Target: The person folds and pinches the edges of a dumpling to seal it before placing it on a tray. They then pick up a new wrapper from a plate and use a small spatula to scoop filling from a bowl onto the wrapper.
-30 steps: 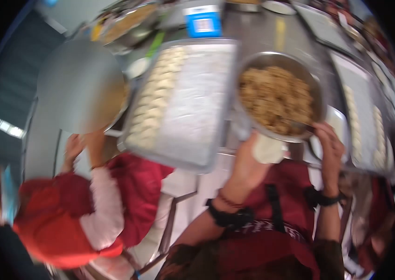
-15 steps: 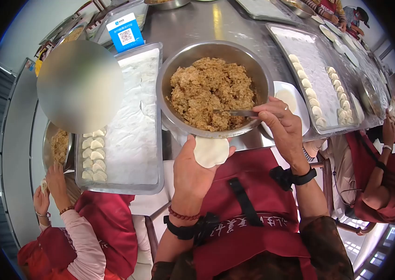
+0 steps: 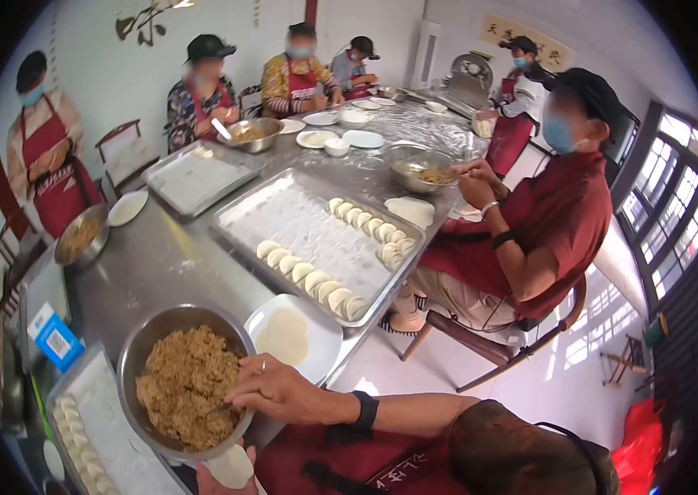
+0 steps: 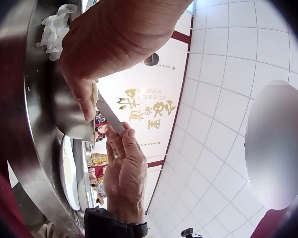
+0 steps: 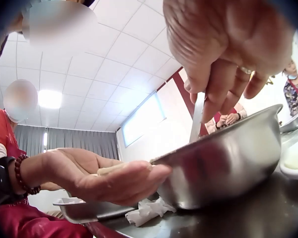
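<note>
My left hand lies palm up below the near rim of a steel bowl, with a round white wrapper resting on the palm and fingers. In the right wrist view the left hand is nearly flat, the wrapper on it beside the bowl. My right hand pinches a flat metal utensil between thumb and fingers; its lower end goes into the brown filling in the bowl. The left wrist view shows the right hand gripping the utensil.
A white plate with wrappers is right of the bowl. Beyond stands a floured tray with rows of dumplings; another tray lies at the left. A seated person works at the right. Crumpled plastic lies beside the bowl.
The head view has swung toward the right, showing more of the table and people; the bowl and my hands now appear lower left. The wrapper still rests on my left hand and the utensil stays in my right.
</note>
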### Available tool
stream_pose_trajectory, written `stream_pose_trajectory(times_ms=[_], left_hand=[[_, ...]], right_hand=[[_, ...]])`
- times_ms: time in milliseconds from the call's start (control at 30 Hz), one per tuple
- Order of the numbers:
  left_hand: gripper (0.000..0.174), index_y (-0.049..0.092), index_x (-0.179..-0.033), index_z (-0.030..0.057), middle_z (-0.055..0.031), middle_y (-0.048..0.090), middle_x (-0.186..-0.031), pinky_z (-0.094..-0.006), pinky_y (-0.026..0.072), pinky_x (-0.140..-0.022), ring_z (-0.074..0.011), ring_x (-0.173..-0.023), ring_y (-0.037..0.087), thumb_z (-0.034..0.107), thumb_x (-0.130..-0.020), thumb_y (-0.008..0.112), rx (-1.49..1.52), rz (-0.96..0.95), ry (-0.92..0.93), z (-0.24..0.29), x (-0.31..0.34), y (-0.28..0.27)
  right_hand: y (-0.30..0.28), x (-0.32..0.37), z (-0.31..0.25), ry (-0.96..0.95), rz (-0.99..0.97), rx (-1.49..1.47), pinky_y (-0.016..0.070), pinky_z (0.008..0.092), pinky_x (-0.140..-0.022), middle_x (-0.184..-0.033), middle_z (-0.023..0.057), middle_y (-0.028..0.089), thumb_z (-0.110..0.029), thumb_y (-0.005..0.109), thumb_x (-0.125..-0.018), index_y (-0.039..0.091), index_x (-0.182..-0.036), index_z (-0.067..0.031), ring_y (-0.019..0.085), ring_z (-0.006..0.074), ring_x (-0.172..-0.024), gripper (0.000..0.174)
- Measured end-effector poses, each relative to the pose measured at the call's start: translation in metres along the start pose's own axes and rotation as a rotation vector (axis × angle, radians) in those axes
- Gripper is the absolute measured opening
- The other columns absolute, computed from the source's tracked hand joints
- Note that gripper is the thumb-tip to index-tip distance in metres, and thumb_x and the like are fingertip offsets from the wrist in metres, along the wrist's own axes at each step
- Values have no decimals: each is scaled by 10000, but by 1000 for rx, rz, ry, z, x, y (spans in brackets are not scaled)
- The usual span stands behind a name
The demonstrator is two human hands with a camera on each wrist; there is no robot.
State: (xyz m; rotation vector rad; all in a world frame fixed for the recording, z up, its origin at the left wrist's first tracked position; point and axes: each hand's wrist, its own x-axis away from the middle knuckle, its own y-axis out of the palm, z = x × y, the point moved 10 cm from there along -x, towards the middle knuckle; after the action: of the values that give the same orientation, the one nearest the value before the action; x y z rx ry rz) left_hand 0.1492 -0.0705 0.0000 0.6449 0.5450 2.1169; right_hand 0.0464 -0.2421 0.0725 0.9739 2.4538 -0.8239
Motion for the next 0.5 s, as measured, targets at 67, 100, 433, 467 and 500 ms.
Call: stream_pose_trajectory(times_ms=[67, 100, 433, 467, 500], left_hand=[[431, 454, -1375, -16, -153, 516, -1407, -556, 290, -1139, -351, -1308, 451, 220, -1035, 334, 574, -118, -130, -9, 6, 4], [439, 456, -1378, -13, -146, 515, -1410, -596, 238, -1149, -342, -1320, 433, 220, -1032, 318, 579, -64, -146, -15, 3, -3], [399, 522, -1261, -49, -133, 629, -1247, -356, 492, -972, -244, -1105, 602, 117, -919, 644, -471, 57, 160, -1, 8, -17], [422, 525, -1259, -49, -124, 643, -1229, -334, 498, -956, -233, -1085, 614, 117, -901, 676, -472, 65, 168, 0, 11, -15], [419, 523, -1266, -46, -125, 641, -1233, -350, 490, -969, -238, -1101, 606, 128, -911, 662, -160, 71, 59, -9, 11, -16]], right_hand=[[0, 4, -7, -4, -16, -48, 389, 420, -1054, -924, 45, 686, -225, 650, -925, 739, -985, -86, 579, 243, -1015, 176], [2, 5, -8, -7, -34, -41, 400, 416, -1044, -926, 46, 686, -216, 648, -925, 741, -990, -90, 579, 253, -1017, 170], [17, 3, 1, -34, -70, 87, 445, 422, -1009, -915, 62, 698, -183, 641, -924, 733, -954, -64, 611, 282, -996, 153], [17, 2, 1, -34, -62, 91, 449, 422, -1007, -917, 65, 700, -183, 642, -923, 732, -947, -63, 614, 286, -992, 151], [16, 3, 0, -33, -58, 94, 453, 422, -1005, -918, 68, 702, -182, 644, -921, 731, -941, -63, 617, 290, -988, 149]])
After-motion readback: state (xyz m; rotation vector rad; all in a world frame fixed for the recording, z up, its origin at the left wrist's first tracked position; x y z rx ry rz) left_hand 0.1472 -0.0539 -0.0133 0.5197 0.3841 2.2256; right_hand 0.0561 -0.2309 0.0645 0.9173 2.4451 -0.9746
